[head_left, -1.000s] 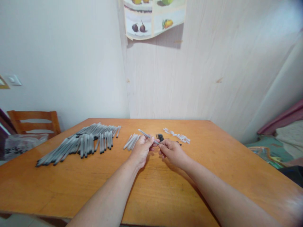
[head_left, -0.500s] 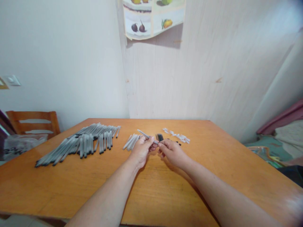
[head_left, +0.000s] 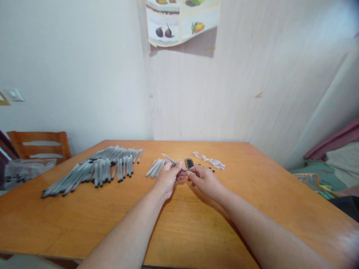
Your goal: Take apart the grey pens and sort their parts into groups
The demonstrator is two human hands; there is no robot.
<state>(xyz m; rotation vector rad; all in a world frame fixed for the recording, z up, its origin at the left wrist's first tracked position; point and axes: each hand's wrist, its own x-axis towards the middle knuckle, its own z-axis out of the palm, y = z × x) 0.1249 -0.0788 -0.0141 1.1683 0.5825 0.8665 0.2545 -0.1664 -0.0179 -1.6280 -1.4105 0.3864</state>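
Observation:
Over the middle of the table, my left hand [head_left: 170, 175] is closed around a slim grey translucent pen [head_left: 169, 158], whose tip points up to the left. My right hand [head_left: 202, 178] pinches at the pen's near right end; its fingers hide what they grip there. Just behind my left hand lie several whitish pen barrels [head_left: 155, 169], partly covered by it. Thin black refills [head_left: 189, 163] lie behind the gap between my hands. Small clear caps [head_left: 214, 162] are scattered beyond my right hand, and small black pieces [head_left: 212, 170] show beside it.
A large pile of grey pens with black ends [head_left: 95, 170] covers the table's left side. The wooden table [head_left: 179, 231] meets the wall, where a fruit picture [head_left: 182, 22] hangs. A wooden chair [head_left: 42, 144] and a plastic bag [head_left: 26, 172] stand left; bedding [head_left: 342, 160] lies right.
My right hand has shifted very slightly left along the pen's end. The pen stays in my left hand, and the things on the table have not moved.

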